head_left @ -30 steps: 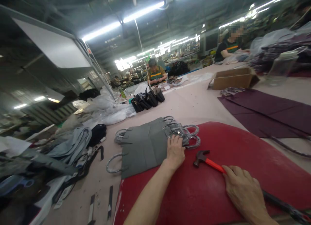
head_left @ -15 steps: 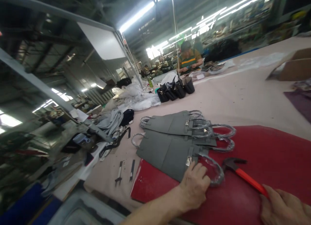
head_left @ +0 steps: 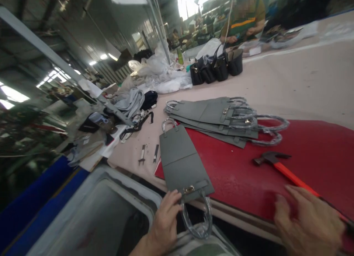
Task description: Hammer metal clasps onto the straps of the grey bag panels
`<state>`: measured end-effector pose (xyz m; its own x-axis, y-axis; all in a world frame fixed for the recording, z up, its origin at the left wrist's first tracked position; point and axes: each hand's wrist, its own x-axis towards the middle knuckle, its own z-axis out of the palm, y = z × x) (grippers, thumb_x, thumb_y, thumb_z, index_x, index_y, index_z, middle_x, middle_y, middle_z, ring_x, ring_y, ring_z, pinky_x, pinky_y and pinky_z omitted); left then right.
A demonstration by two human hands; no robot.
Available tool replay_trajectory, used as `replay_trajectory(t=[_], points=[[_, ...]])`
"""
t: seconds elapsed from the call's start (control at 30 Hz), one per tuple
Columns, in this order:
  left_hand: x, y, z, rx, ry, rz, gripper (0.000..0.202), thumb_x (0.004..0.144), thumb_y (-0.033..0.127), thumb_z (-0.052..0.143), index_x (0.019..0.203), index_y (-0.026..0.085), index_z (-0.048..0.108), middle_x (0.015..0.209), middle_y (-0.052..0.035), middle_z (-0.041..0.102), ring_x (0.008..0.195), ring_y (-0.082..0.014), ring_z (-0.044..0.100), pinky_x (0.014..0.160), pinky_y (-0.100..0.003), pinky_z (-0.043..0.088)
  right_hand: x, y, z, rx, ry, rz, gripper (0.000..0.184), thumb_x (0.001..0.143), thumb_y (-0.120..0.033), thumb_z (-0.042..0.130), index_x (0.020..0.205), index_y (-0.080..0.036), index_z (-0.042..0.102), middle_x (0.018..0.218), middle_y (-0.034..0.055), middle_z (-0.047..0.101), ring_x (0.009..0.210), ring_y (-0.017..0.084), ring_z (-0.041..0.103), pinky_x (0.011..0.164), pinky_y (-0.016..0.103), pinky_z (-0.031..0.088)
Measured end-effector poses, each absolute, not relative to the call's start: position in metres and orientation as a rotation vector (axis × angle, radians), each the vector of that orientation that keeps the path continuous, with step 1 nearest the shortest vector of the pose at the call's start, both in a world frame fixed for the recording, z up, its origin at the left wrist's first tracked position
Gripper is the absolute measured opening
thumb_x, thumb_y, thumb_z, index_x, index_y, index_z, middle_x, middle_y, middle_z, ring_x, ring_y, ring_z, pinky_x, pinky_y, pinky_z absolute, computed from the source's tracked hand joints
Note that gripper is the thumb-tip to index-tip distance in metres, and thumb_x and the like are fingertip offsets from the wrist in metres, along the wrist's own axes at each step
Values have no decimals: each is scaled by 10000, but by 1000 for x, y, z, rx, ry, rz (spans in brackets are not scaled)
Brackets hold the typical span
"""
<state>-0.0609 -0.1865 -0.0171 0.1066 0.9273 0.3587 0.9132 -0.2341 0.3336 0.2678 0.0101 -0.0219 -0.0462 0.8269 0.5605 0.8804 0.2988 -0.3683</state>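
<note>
A flat grey bag panel (head_left: 179, 154) lies slantwise over the mat's left edge, its gold clasp (head_left: 189, 189) and plastic-wrapped handle (head_left: 208, 215) toward me. The handle hangs past the table edge. My left hand (head_left: 166, 219) is closed on the panel's near left corner beside the clasp; the thumb is hidden. Over the red mat (head_left: 238, 175), my right hand (head_left: 309, 219) is blurred, thumb and fingers apart, holding nothing. The claw hammer (head_left: 279, 167) rests on the mat, its orange handle running behind that hand.
More grey panels (head_left: 204, 110) are stacked at the mat's far side. A grey plastic bin (head_left: 110, 175) stands below the table's left edge. Two small tools (head_left: 142, 154) lie left of the mat. Black bags (head_left: 221, 66) stand farther back, near a seated person (head_left: 245, 24).
The top grey panel has come off the stack and swung left toward me with my left hand. My right hand has let go of the hammer and opened. The view has tilted down.
</note>
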Motion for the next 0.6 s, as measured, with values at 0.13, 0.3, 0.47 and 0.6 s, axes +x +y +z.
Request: replay_trajectory(t=[0.13, 0.3, 0.47, 0.6], points=[[-91, -168, -2, 1638, 2368, 1055, 242, 854, 125, 479, 1000, 213, 651, 1238, -118, 675, 1205, -259, 622, 1052, -439, 505, 209, -49, -10, -1410, -1824, 737, 353, 880, -489, 505, 994, -195, 662, 979, 135, 725, 883, 284, 684, 846, 428, 524], [-154, -90, 20, 1158, 2532, 1078, 198, 867, 239, 551, 1022, 181, 660, 1086, -111, 715, 1059, -253, 655, 994, -386, 489, 150, -90, -16, -1386, -1453, 1907, 562, 705, -694, 631, 962, -196, 684, 894, 99, 738, 828, 283, 694, 734, 375, 547], [-205, -3, 34, 889, 2498, 1002, 154, 795, 221, 676, 920, 131, 677, 1004, -139, 736, 1059, -269, 656, 912, -331, 476, 131, -86, -19, -1316, -1030, 2191, 572, 644, -648, 742, 953, -181, 626, 787, 43, 682, 625, 171, 606, 583, 284, 455], [-225, 38, 33, 746, 2430, 1059, 122, 716, 174, 751, 762, 113, 656, 759, -115, 716, 967, -309, 673, 814, -355, 482, 130, -87, -21, -1256, -1188, 2151, 486, 736, -609, 675, 939, -170, 624, 675, 3, 628, 574, 149, 541, 580, 274, 393]])
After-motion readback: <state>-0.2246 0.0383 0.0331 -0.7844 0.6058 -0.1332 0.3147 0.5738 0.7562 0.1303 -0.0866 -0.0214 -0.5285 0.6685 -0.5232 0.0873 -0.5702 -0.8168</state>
